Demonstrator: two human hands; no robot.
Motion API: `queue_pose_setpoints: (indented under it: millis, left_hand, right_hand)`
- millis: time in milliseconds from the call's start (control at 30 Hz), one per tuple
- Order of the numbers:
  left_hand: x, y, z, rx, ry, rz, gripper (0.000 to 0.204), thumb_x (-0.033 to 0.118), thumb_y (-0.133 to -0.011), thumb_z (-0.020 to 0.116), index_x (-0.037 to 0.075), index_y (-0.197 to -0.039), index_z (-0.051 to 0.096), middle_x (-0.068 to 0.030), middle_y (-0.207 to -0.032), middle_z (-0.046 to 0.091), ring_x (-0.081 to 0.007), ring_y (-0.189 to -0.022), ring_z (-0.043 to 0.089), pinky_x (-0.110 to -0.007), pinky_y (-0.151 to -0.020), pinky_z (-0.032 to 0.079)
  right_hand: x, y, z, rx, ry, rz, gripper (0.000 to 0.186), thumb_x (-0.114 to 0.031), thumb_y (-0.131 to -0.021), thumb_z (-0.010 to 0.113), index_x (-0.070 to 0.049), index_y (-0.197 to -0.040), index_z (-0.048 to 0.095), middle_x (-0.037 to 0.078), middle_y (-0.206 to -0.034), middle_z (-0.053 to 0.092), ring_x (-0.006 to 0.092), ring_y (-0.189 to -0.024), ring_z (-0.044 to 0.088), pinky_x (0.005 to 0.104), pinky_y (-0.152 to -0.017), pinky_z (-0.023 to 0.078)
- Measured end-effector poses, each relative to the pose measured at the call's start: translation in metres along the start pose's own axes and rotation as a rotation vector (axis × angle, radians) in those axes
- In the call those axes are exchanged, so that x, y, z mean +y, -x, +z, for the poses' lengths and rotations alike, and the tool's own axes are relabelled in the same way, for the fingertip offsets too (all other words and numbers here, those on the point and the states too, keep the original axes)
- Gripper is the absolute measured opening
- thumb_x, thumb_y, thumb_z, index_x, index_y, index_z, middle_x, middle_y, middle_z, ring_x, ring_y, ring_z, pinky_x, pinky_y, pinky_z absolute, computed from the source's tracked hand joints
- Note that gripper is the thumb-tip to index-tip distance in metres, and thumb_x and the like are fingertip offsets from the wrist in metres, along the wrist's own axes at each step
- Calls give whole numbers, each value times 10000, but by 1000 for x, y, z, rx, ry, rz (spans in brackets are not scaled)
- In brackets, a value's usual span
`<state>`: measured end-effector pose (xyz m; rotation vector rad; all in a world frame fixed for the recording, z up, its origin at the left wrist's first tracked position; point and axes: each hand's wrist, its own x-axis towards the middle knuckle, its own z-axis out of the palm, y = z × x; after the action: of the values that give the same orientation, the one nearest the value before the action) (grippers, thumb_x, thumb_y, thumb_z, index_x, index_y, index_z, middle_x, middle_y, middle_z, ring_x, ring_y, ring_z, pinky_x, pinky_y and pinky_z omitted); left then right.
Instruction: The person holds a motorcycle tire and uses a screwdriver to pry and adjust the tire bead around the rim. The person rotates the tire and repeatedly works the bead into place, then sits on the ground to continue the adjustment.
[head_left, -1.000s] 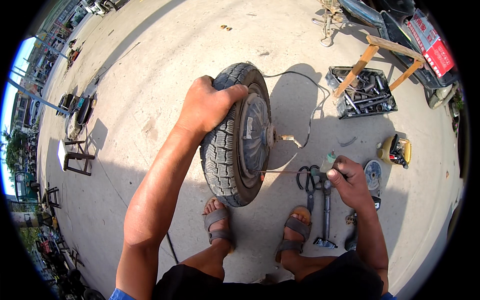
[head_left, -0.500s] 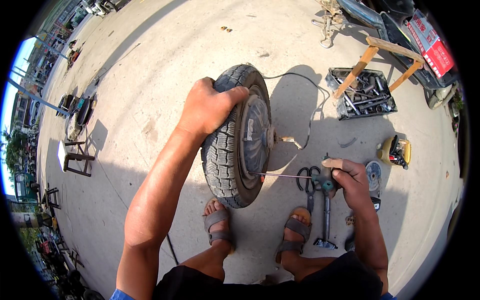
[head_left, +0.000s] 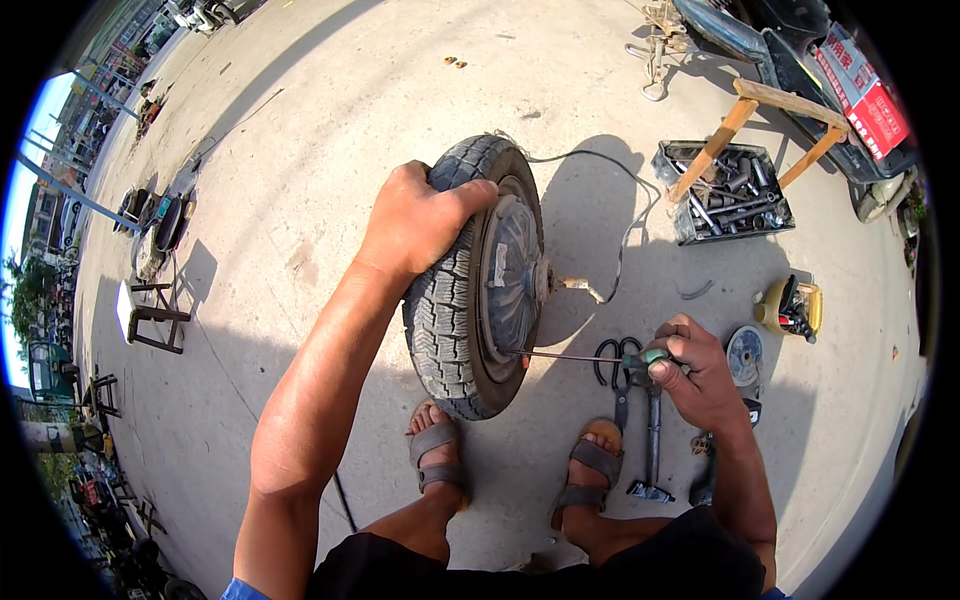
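My left hand grips the top of a motor wheel with a knobby black tyre, its thumb over the sidewall. The wheel stands upright on the ground before my feet, its grey hub cover facing right. A cable runs from its axle. My right hand is closed around the green handle of a long thin screwdriver. The shaft points left, its tip at the lower edge of the hub cover; the exact contact is too small to make out.
Large black-handled scissors and a metal bar tool lie by my right foot. Further right are a grey disc and a cut yellow container of tools. A crate of sockets sits beside a wooden stand.
My right hand has turned and re-gripped, its fingers now wrapped over the screwdriver handle. The wheel and left hand have barely moved.
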<state>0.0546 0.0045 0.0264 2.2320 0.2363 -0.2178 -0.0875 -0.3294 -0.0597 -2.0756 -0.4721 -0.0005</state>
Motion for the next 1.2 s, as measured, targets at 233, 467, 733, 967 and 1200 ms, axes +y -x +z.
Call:
queue_pose_setpoints:
  millis: [233, 467, 733, 967, 1200]
  left_hand:
    - [-7, -3, 3, 44, -30, 20, 701, 426, -750, 792, -187, -1080, 707, -258, -896, 761, -293, -762, 758, -374, -718, 596]
    - [-10, -5, 3, 51, -20, 29, 669, 402, -767, 794, -188, -1068, 705, -254, -883, 760, -285, -746, 756, -377, -710, 595]
    - [-6, -3, 6, 31, -62, 41, 770, 484, -749, 777, -218, -1049, 677, -331, -941, 740, -374, -877, 756, -428, -838, 583]
    - [-8, -1, 8, 60, -86, 58, 685, 410, -763, 799, -192, -1073, 695, -262, -889, 758, -299, -787, 759, -385, -743, 596]
    - [-5, 1, 9, 48, -87, 51, 724, 444, -763, 788, -202, -1072, 684, -288, -908, 750, -329, -824, 758, -400, -777, 592]
  right_hand:
    - [-11, 10, 19, -85, -205, 332, 313, -270, -994, 759, 22, -1054, 665, 61, -773, 667, 153, -688, 594, 310, -664, 497]
    - [-5, 5, -6, -9, -339, 309, 223, -175, -990, 741, 19, -1057, 654, 39, -790, 697, 85, -725, 612, 278, -650, 490]
    - [-25, -21, -3, 58, -449, 311, 148, -118, -1003, 681, 21, -1032, 638, 66, -811, 715, 102, -731, 640, 283, -670, 515]
    - [-24, -24, 0, 61, -473, 321, 106, -80, -1002, 675, 20, -1020, 646, 57, -804, 719, 84, -737, 640, 271, -663, 507]
    - [-21, -28, -1, 41, -472, 355, 125, -109, -1010, 667, 13, -1005, 645, 66, -799, 720, 100, -733, 654, 280, -661, 512]
